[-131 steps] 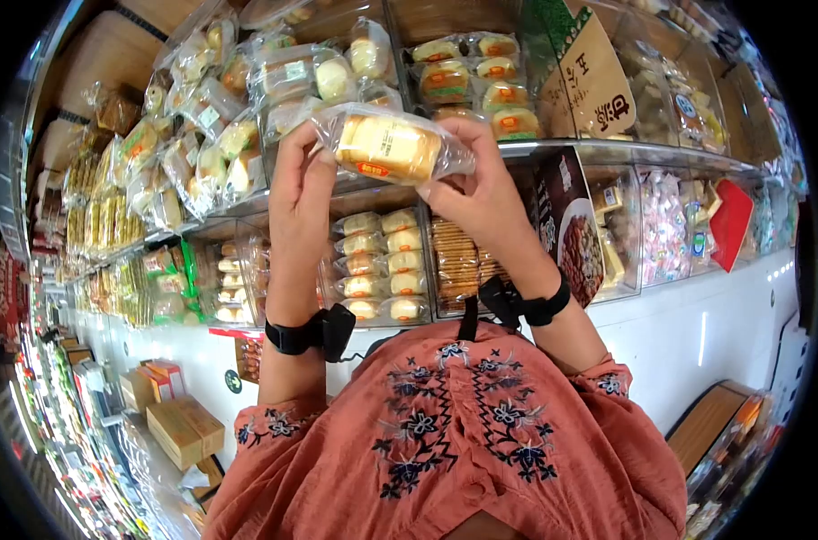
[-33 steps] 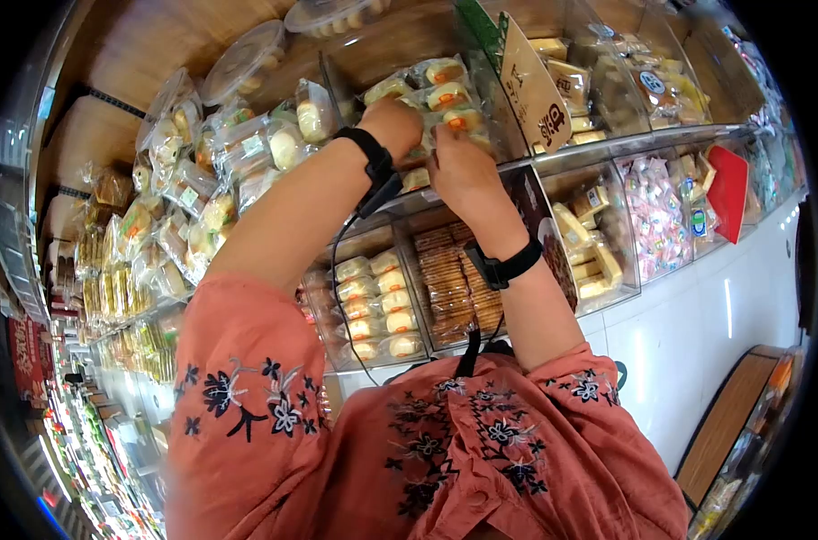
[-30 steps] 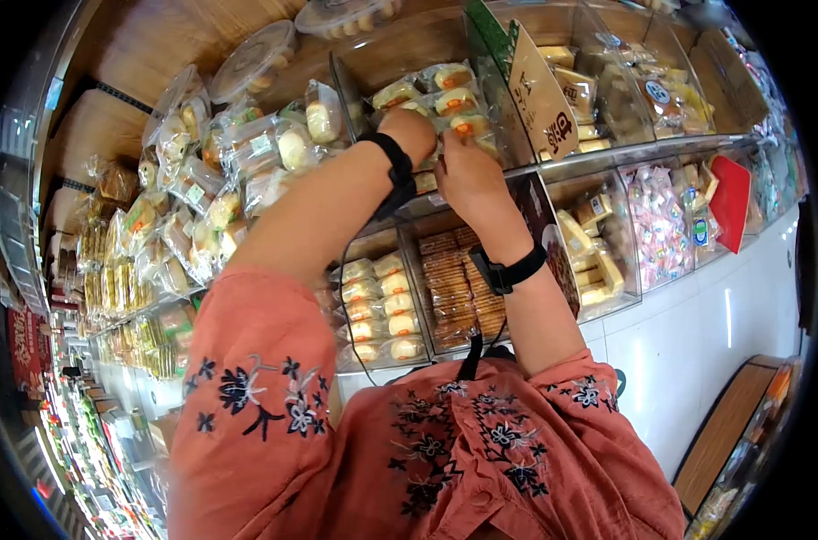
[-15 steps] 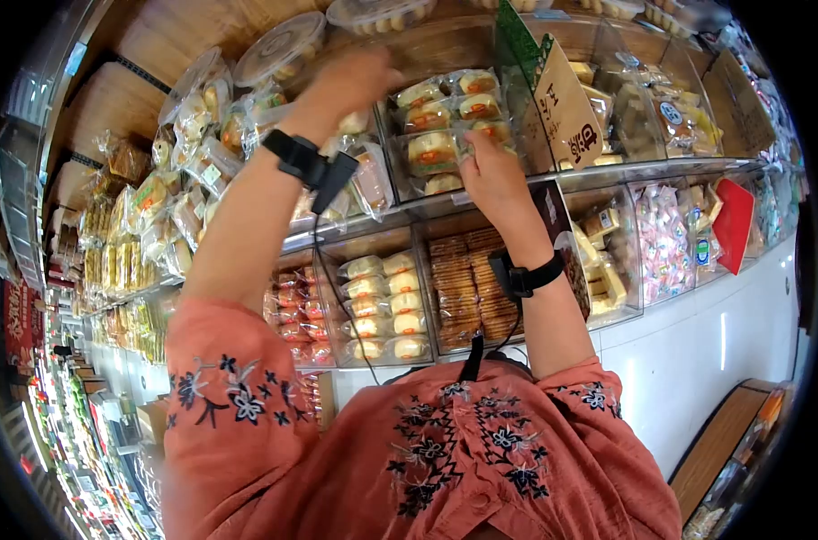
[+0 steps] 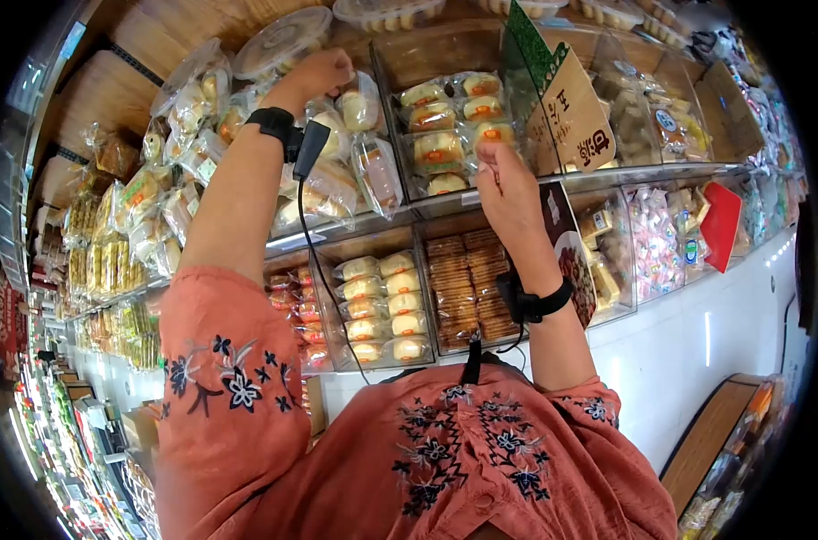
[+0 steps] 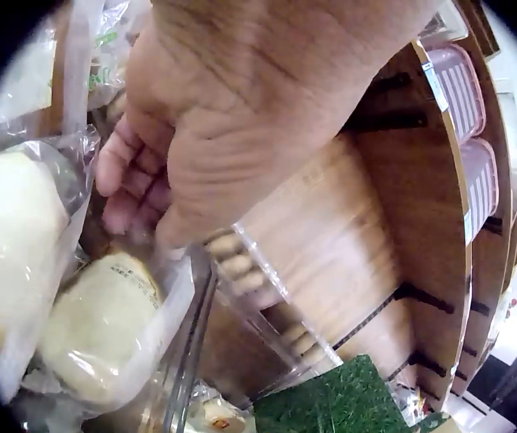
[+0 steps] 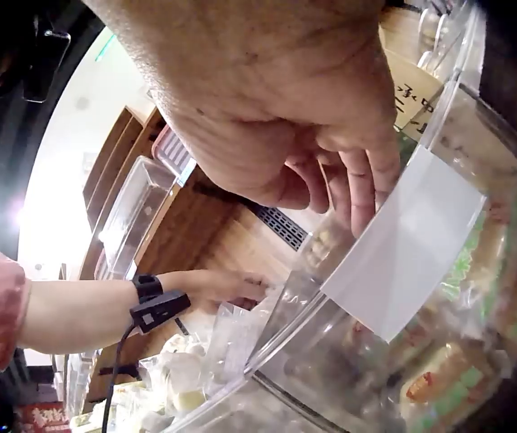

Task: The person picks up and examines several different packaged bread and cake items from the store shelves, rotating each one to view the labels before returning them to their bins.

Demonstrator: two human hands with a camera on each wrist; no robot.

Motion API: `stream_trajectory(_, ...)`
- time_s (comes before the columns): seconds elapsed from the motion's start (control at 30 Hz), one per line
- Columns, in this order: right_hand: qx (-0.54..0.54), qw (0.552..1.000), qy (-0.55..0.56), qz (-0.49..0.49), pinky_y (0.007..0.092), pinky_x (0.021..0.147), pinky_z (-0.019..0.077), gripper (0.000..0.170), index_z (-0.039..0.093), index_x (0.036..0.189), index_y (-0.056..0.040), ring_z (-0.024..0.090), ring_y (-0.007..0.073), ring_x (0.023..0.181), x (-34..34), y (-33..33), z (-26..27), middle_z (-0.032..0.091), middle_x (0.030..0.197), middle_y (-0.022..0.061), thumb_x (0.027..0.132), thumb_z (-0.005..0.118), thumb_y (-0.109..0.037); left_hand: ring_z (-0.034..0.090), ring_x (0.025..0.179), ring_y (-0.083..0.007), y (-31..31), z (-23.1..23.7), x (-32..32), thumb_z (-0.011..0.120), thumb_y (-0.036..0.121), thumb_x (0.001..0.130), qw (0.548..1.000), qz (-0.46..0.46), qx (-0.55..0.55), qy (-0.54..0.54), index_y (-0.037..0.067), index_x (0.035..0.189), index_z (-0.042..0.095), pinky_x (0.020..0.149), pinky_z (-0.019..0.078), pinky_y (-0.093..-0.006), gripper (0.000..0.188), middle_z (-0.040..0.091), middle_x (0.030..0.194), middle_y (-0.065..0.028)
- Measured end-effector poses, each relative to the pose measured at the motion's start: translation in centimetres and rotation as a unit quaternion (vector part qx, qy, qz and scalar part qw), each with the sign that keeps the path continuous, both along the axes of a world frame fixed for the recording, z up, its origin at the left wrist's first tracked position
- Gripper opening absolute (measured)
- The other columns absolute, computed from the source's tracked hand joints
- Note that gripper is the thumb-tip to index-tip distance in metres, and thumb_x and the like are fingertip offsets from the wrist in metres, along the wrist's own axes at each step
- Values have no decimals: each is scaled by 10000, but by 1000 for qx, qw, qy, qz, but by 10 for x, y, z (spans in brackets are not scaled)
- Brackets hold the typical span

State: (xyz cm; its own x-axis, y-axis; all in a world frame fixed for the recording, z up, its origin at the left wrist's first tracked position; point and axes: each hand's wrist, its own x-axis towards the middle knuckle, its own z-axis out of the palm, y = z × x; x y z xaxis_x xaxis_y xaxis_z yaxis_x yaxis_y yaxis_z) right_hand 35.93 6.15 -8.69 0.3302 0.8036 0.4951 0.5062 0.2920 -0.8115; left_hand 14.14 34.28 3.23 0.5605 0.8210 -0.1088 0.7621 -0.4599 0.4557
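In the head view my left hand (image 5: 323,74) is over the left bin, fingers loosely curled, beside a clear-wrapped pale bun (image 5: 360,101). The left wrist view shows the thumb tip right at the wrapper of a bun (image 6: 105,329). My right hand (image 5: 514,191) hangs over the front edge of the neighbouring bin, loosely curled and holding nothing. In the right wrist view its fingertips are close to a white card (image 7: 412,248) on the clear bin wall. Inside that bin lie two columns of wrapped bread rolls (image 5: 438,148) with orange labels.
A clear divider (image 5: 393,135) separates the two upper bins. To the right stands a tan sign (image 5: 578,112) with dark characters. The lower bins hold wrapped pale cakes (image 5: 364,309) and stacked brown biscuits (image 5: 451,288). Round clear tubs (image 5: 284,40) stand behind the left bin.
Earlier both hands held a wrapped bread pack, then worked together in the roll bin. Now they are apart: the left has moved left to the buns, the right back toward the bin's front.
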Motion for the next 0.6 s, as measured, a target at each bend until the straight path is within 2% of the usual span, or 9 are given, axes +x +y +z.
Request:
stream_trajectory(0.13,-10,1000,18,-3,415,877,530,254,586,1173,56,675,398,1019,-7,-3,5,683,1090,249,940,554,-41,575,747,-112,0,6,-4,598,291,980,999,-2,24,-26,107,1038,611,623,457,-303,193,636,833,-9)
stream_trajectory(0.2,-7,999,32,8,390,875,535,266,579,1194,57,689,359,1010,-11,-3,9,688,1096,239,952,562,-52,548,723,-96,-13,20,-9,598,276,982,996,-4,63,-57,115,1033,610,606,438,-287,170,611,809,-1)
stream_trajectory(0.3,-13,994,105,42,349,876,537,300,563,1234,56,692,286,1010,-25,0,21,685,1126,215,966,583,-78,594,712,-139,-24,42,-14,622,231,967,993,-28,88,-78,85,989,636,621,470,-323,148,636,790,-19)
stream_trajectory(0.4,-13,983,163,80,329,885,535,377,523,1296,48,666,238,1051,-38,8,29,644,1210,203,970,617,-115,565,724,-111,-29,56,-21,610,219,986,978,-96,143,-114,80,987,634,639,452,-304,141,622,782,-9)
stream_trajectory(0.43,-11,980,174,92,326,890,535,410,507,1320,45,654,228,1070,-41,10,32,625,1245,202,970,629,-129,565,735,-103,-30,61,-24,610,220,988,978,-103,130,-130,79,986,631,645,452,-296,142,618,783,-4)
stream_trajectory(0.53,-11,962,247,116,345,928,525,540,445,1402,23,614,256,1144,-51,14,49,548,1348,216,960,670,-189,566,767,-84,-46,77,-26,614,227,993,974,-117,91,-174,78,984,625,665,453,-276,150,608,791,14)
stream_trajectory(0.6,-10,954,271,131,356,982,498,624,412,1449,0,598,282,1172,-55,20,53,539,1361,219,951,690,-254,570,786,-79,-69,86,-23,622,240,993,971,-119,68,-194,81,984,621,679,455,-265,159,603,801,26)
